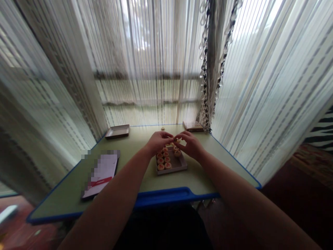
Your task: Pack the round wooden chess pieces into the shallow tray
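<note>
Above the far side of a shallow box (179, 164), my left hand (159, 141) and my right hand (191, 145) meet, fingertips pinched around a small round Chinese chess piece (175, 139). Its face is too small to read. Inside the box, round wooden pieces with red characters (167, 166) stand in two columns along the left side. Another stack of pieces (177, 153) sits at the box's right, close under my right hand. The box's near right part shows bare floor. My hands partly hide its far end and some pale pieces there.
The pale green table (145, 180) has a blue rim. A single piece (162, 128) lies near its far edge. An open box lid (117, 131) is at the back left, a flat box (193, 125) at the back right. A dark-edged tablet-like item (104, 172) lies left. Curtains hang behind.
</note>
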Demonstrator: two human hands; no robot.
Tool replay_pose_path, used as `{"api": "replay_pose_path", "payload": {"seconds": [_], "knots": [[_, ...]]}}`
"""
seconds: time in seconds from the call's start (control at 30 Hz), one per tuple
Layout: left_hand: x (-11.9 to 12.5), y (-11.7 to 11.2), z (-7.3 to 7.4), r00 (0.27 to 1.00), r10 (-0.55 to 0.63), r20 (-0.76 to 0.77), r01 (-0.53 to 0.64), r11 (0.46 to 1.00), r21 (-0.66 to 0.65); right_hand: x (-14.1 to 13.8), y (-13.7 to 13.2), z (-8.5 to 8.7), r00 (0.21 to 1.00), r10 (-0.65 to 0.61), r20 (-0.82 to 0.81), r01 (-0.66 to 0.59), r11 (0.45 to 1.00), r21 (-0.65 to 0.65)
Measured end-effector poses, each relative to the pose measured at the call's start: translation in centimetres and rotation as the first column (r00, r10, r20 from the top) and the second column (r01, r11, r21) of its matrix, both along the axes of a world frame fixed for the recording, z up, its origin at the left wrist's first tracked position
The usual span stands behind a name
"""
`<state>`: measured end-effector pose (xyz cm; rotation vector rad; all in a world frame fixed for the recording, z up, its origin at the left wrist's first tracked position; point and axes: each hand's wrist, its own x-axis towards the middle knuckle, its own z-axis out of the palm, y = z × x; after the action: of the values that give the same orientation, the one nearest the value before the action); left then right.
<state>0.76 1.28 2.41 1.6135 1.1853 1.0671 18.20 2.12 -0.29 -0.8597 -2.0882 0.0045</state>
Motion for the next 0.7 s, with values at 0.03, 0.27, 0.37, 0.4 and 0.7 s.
{"api": "replay_pose_path", "payload": {"seconds": [0.03,0.27,0.37,0.4,0.7], "knots": [[-0.1,0.1,0.0,1.0,-0.015,-0.013,0.015,1.0,-0.001,0.0,-0.1,0.2,1.0,-0.007,0.002,0.007,1.0,-0.005],[-0.3,0.1,0.1,0.998,0.058,-0.018,-0.057,0.997,0.056,0.9,-0.6,1.5,0.997,-0.074,-0.036,0.074,0.997,0.003],[-0.1,-0.2,0.3,1.0,-0.009,-0.02,0.011,0.997,0.071,0.9,-0.6,1.4,0.998,-0.058,-0.026,0.058,0.998,0.004],[-0.1,-0.3,0.3,0.999,-0.031,-0.028,0.033,0.997,0.069,0.9,-0.6,1.4,0.999,-0.044,-0.016,0.044,0.999,0.005],[-0.5,-0.1,0.1,0.995,-0.079,-0.059,0.082,0.995,0.047,0.2,-1.5,1.6,1.0,0.0,-0.011,0.0,1.0,0.003]]}}
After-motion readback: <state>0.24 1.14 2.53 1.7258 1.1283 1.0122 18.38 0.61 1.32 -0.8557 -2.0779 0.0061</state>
